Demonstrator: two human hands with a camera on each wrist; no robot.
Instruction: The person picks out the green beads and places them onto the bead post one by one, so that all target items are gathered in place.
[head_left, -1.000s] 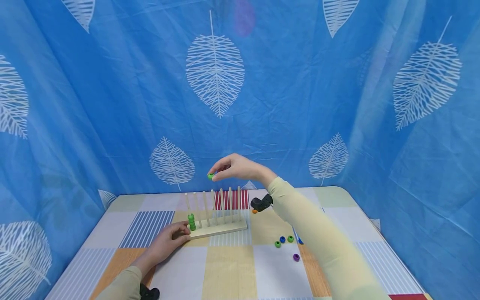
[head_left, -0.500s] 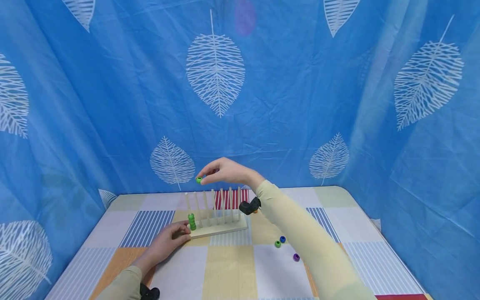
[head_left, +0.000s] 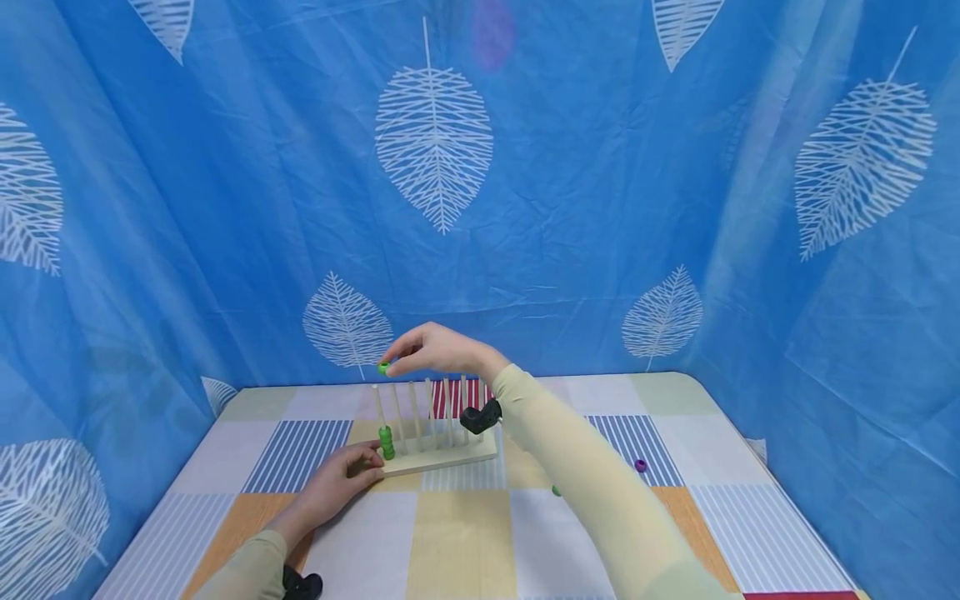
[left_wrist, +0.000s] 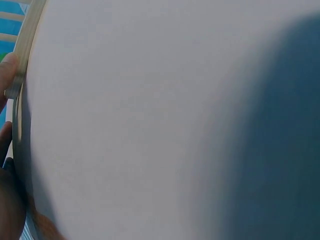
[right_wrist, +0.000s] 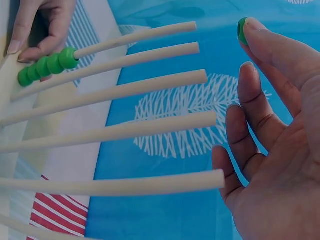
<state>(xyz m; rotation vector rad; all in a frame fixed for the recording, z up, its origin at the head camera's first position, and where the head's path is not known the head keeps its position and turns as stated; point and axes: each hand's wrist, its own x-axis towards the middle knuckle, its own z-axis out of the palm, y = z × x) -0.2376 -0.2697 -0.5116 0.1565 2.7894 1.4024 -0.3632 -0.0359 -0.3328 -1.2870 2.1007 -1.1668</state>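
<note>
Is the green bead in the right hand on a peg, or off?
Off. The right hand pinches the green bead in the air; the right wrist view shows it apart from the nearest peg.

Over the feed I saw a makeshift booth [head_left: 247,208]: blue leaf-print sheeting [head_left: 555,208] hung along the far, left and right edges of a patchwork-patterned tabletop [head_left: 457,542].

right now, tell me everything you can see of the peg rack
The peg rack looks like pale wood: a flat, narrow base with a single row of thin round pegs. It stands upright on the patchwork cloth, slightly angled. Green beads are stacked low on the leftmost peg; the other pegs in view look bare. The left hand holds the base's left end.
</note>
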